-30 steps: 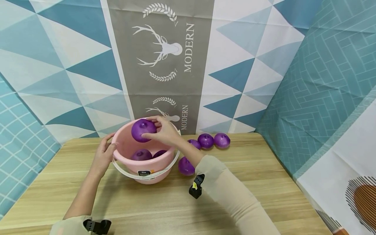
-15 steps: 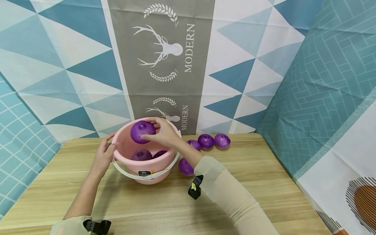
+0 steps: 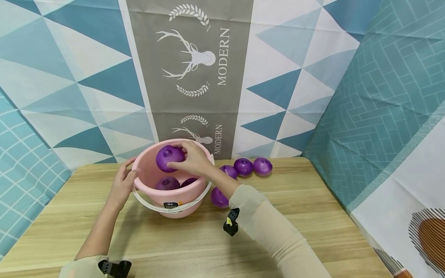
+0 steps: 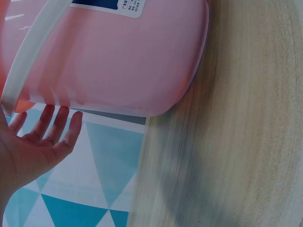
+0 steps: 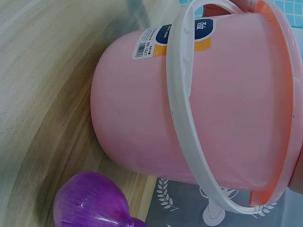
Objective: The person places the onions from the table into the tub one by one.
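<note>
A pink bucket (image 3: 156, 197) with a white handle (image 5: 179, 101) stands on the wooden table, its handle hanging down across the front. My left hand (image 3: 122, 181) grips its left rim; in the left wrist view the fingertips (image 4: 61, 111) rest against the outer wall. Over the bucket's mouth, my right hand (image 3: 192, 158) holds a purple onion (image 3: 167, 159) between thumb and fingers. Two more onions show inside, one purple onion (image 3: 168, 183) at the front and a darker onion (image 3: 189, 182) beside it, partly hidden by the rim.
Right of the bucket lie several purple onions: a near onion (image 3: 219, 198), partly behind the right forearm, and a far row ending in a paler onion (image 3: 263, 166). A patterned cloth (image 3: 278, 77) hangs behind the table (image 3: 285, 216).
The onion in my right hand shifts slightly left, then a little back right and lower over the bucket. My left hand keeps its place on the rim.
</note>
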Demonstrator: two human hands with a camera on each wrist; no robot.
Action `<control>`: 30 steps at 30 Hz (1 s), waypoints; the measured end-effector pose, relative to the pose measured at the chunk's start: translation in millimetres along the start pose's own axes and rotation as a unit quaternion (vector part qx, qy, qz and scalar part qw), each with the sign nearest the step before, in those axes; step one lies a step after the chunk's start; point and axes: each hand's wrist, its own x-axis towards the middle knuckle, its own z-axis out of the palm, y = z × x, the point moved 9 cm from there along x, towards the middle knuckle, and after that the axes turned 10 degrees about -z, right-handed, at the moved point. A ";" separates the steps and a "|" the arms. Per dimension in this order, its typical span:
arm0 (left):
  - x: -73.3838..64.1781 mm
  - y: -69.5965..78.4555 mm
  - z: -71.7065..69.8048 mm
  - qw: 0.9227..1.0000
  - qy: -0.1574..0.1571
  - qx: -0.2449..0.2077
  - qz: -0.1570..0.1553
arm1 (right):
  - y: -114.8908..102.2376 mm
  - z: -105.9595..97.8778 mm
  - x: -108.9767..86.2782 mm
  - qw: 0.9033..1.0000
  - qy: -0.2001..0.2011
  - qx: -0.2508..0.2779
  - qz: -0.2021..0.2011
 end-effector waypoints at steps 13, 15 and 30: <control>0.1 2.3 0.6 1.000 0.002 0.003 0.003 | 4.3 -6.9 -1.8 0.999 0.025 -0.015 0.027; 0.3 2.8 1.3 1.000 0.000 0.001 0.002 | 5.5 -9.2 -3.2 0.999 0.027 -0.009 0.034; -0.4 0.1 -0.1 1.000 -0.003 -0.007 0.002 | 19.0 -48.9 -22.7 0.993 0.084 0.075 0.041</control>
